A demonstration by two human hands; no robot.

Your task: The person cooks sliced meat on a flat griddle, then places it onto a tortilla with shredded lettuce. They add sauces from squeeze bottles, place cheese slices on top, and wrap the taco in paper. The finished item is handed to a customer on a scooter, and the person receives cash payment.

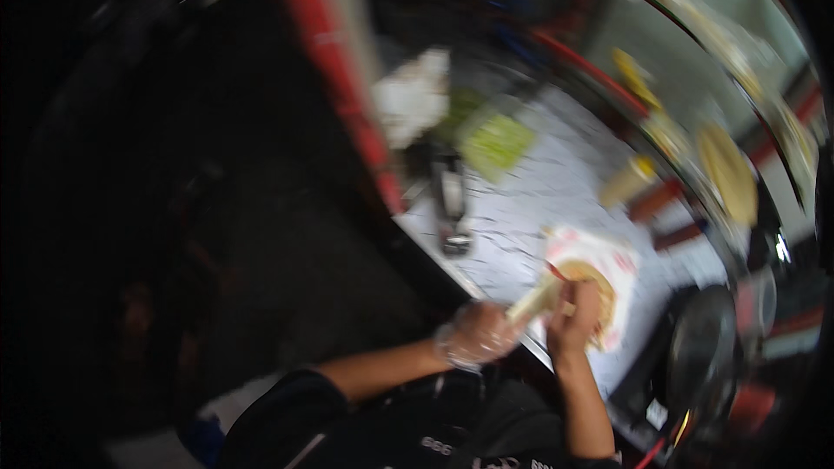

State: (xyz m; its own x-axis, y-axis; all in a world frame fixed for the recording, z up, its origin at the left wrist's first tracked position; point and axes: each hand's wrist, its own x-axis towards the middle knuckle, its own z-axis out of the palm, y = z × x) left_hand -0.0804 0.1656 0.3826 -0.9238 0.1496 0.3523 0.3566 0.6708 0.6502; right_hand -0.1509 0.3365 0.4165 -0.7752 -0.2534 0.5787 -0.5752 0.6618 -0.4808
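Gloved left hand grips a pale cylindrical bottle, apparently saucing round tan flatbread; right hand too blurred to tell its grip; next move needs steady aim.

White digits are showing low on the black shirt; red marks are blurring unreadably on white paper.

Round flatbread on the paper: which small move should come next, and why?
Perhaps the left hand should bring the red tip of the pale bottle-like thing further over the flatbread: this hand holds the thing, the tip is at the flatbread's left edge, and the right hand is over the flatbread, though blur hides its grip.
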